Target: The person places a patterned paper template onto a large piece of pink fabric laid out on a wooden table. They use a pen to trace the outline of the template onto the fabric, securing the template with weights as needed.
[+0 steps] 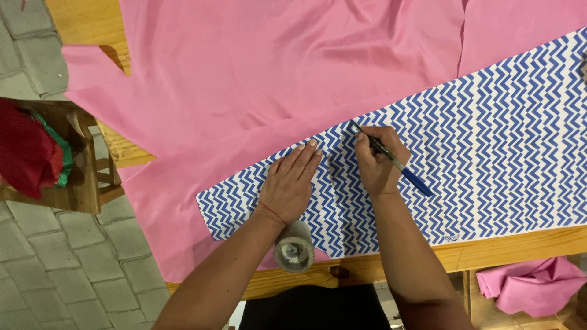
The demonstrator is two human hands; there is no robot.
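On the wooden table [507, 250], a blue-and-white zigzag pattern piece [489, 153] is lying flat over pink fabric [257, 73]; the right hand [378, 160] is closing around a blue pen [391, 160], its tip touching the piece's upper edge; the left hand [290, 180] is pressing flat, fingers spread, holding nothing; no drawn line is discernible along the edge, so marking appears early, with most of the outline seemingly left; a grey cylindrical weight [294, 247] is resting near the lower edge.
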